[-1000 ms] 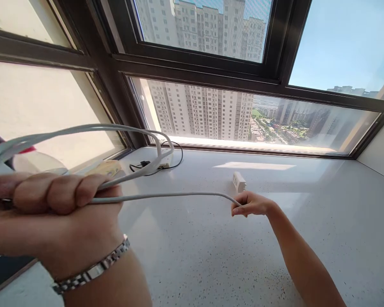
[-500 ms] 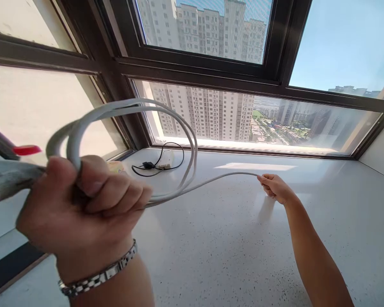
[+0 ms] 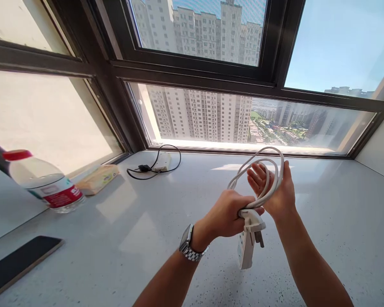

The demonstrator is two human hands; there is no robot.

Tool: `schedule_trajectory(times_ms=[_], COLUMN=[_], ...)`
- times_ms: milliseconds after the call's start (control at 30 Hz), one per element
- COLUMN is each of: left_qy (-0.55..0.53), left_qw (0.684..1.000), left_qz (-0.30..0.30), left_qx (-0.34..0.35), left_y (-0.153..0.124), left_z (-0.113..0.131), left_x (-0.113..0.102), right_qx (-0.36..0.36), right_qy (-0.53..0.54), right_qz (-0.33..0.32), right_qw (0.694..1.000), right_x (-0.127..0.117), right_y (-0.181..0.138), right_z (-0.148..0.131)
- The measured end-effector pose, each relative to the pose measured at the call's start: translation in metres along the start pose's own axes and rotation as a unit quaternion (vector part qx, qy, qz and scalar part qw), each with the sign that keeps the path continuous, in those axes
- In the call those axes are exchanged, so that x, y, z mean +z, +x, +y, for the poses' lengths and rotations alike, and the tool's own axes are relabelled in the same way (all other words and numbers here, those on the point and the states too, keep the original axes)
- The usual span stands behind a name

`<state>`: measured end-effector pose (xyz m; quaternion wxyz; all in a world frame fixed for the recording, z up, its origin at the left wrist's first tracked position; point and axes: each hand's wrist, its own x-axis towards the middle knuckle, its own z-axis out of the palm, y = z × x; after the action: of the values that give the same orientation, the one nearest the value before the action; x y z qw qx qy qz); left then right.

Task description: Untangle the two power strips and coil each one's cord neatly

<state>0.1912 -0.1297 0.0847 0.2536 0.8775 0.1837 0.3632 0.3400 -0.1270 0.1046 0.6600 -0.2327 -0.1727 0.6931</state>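
My left hand (image 3: 228, 214), with a metal-banded watch on the wrist, is closed round a looped white power cord (image 3: 279, 181) over the middle right of the counter. Just below its grip hang a white plug (image 3: 253, 221) with metal prongs and a white power strip (image 3: 245, 252). My right hand (image 3: 280, 194) is at the far side of the loops, its fingers stretched out and its palm showing. The loops pass in front of that palm; whether they rest on it I cannot tell.
A water bottle (image 3: 62, 192) with a red cap and a tissue pack (image 3: 99, 178) stand at the left. A phone (image 3: 22, 264) lies nearer. By the window frame (image 3: 195, 79) sits a white box (image 3: 163, 162) with a black cable (image 3: 180, 157). The speckled white counter (image 3: 121, 264) spans the front.
My left hand has moved from the left foreground to the right, bringing the coiled cord beside my right hand. The right hand has let go of the cord's stretched end and its fingers have opened.
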Motion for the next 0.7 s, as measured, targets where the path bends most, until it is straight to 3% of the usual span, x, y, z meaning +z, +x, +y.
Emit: schedule_trajectory(times_ms=[167, 433, 600, 700], left_qy=[0.045, 0.066, 0.000, -0.103], left_qw=[0.997, 0.989, 0.996, 0.987], left_qz=[-0.045, 0.080, -0.003, -0.006], left_qx=[-0.039, -0.101, -0.089, -0.119], left_y=[0.004, 0.010, 0.012, 0.011], left_z=[-0.009, -0.024, -0.025, -0.027], left_x=[0.012, 0.035, 0.046, 0.053], right_qx=[-0.009, 0.007, -0.009, -0.039], right_qy=[0.082, 0.144, 0.108, 0.075], right_qz=[0.024, -0.050, -0.063, -0.066], right_qw=[0.996, 0.988, 0.992, 0.994], right_x=[-0.006, -0.010, -0.010, -0.011], right_y=[0.005, 0.003, 0.002, 0.005], right_z=[-0.011, -0.018, -0.017, -0.017])
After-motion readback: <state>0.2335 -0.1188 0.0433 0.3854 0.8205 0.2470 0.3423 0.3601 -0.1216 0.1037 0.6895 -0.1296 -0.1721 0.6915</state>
